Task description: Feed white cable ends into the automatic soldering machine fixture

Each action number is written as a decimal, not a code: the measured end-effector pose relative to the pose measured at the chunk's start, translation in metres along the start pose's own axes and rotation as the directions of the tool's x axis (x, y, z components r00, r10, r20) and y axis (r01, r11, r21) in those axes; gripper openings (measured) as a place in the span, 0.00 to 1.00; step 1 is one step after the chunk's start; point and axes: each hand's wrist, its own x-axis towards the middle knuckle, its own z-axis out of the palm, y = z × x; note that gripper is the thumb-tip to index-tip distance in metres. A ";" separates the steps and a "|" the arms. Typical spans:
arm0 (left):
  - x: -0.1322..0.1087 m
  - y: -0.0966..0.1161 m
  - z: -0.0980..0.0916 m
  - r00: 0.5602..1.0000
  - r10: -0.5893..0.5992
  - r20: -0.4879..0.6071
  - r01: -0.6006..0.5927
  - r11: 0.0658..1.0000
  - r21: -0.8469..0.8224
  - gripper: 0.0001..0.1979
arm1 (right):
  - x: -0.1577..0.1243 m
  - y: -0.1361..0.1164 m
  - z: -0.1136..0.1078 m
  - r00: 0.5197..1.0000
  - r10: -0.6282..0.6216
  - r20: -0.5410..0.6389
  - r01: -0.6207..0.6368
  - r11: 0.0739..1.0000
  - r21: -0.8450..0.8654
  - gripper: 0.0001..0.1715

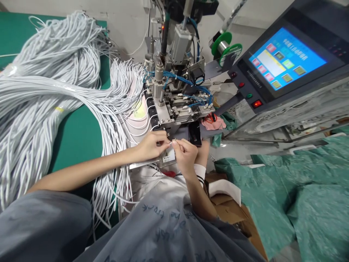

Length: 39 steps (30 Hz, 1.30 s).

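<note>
Both my hands meet in front of the machine's near edge. My left hand pinches a thin white cable, its fingers closed. My right hand is also closed, with thumb and forefinger pinching the cable's end, where a small tip sticks up. Most of that cable is hidden by my fingers. Just beyond stands a machine with metal clamps, cylinders and blue air tubes. Several white cable ends lie along its left side, leading from a large bundle of white cables beside my left forearm.
A green tabletop carries the bundles at left. At right are a control panel with a lit screen and a green wire spool. A dark phone-like object and pink cloth lie past my right hand. Green sheeting covers the lower right.
</note>
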 end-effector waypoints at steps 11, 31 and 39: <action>-0.002 -0.007 0.009 0.996 -0.024 -0.082 0.021 0.999 -0.038 0.08 | 0.008 0.005 0.004 0.998 -0.063 -0.011 0.063 0.998 -0.023 0.19; 0.007 -0.032 0.000 0.935 -0.193 0.298 -0.049 0.763 0.645 0.16 | 0.047 0.087 0.022 0.935 0.278 0.222 -0.322 0.926 0.198 0.11; 0.006 -0.026 -0.003 0.909 -0.232 0.346 -0.071 0.734 0.676 0.22 | 0.050 0.086 0.021 0.917 0.271 0.292 -0.331 0.926 0.182 0.11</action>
